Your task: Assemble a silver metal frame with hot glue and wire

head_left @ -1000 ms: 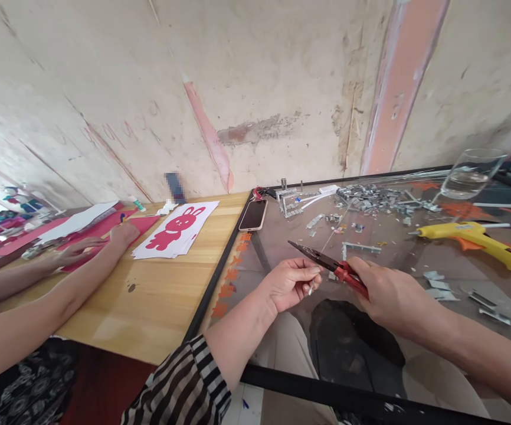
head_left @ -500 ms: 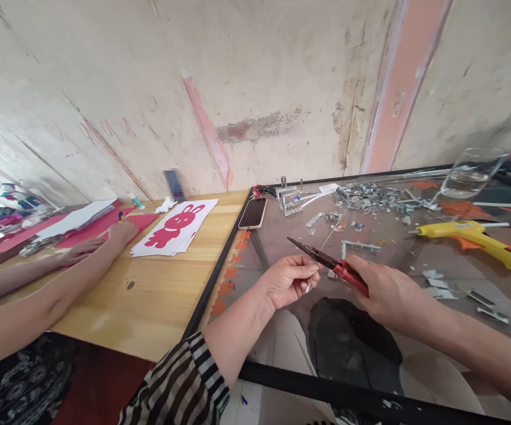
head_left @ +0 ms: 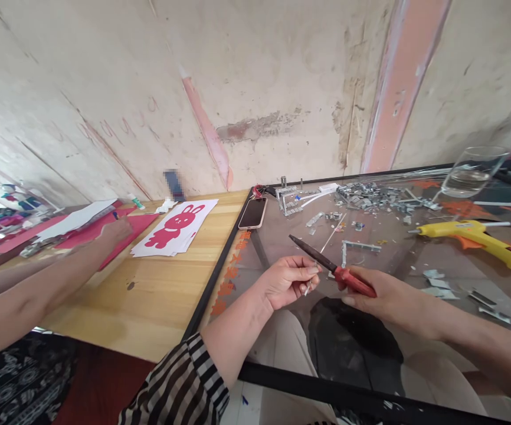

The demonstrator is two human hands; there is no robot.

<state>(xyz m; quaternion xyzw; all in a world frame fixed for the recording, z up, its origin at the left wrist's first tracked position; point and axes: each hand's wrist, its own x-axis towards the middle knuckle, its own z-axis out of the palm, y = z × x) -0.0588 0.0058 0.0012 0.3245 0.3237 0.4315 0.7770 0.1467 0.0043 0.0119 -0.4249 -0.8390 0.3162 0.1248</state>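
My left hand (head_left: 288, 281) pinches a thin white stick (head_left: 333, 232) between thumb and fingers. The stick's long end slants up and away over the glass table, and a short end pokes out below the fingers. My right hand (head_left: 382, 294) is wrapped round the red handles of a pair of long-nosed pliers (head_left: 315, 251). The dark jaws point up and left, just beside my left fingertips and across the stick's line. Whether the jaws touch the stick I cannot tell. Past my hands lies a small grey L-shaped piece (head_left: 362, 247).
A heap of grey metal-looking pieces (head_left: 370, 196) lies at the back, with a glass of water (head_left: 472, 172) and yellow glue gun (head_left: 477, 239) to the right. A phone (head_left: 252, 213) and rabbit picture (head_left: 176, 229) lie left. Another person's hand (head_left: 116, 230) works over red sheets (head_left: 138, 227).
The pliers have turned in my right hand, showing their jaws more edge-on. The stick's far end has tilted further right. At the left, the other person's arm has moved forward over the red sheet.
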